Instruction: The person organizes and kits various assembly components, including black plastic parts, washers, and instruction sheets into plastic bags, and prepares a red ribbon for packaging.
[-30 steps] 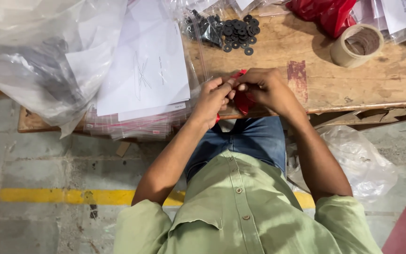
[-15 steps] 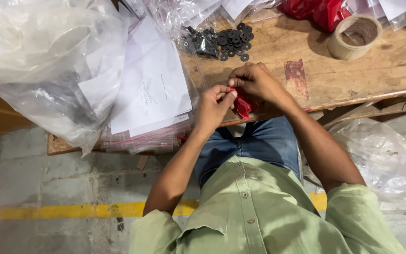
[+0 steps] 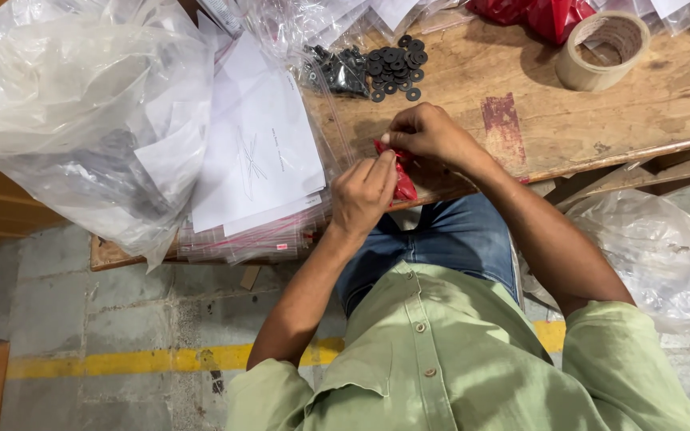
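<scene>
L hand [image 3: 363,194] & R hand [image 3: 425,134] both pinch 1 small red bag [image 3: 402,180], mostly hidden. 1 tape roll [image 3: 603,40] far right; black washers [image 3: 397,65] too many to count.

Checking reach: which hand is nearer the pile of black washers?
Right. The right hand sits just below the pile of black washers, pinching the small red bag. The left hand is lower, at the table edge, on the same bag.
</scene>
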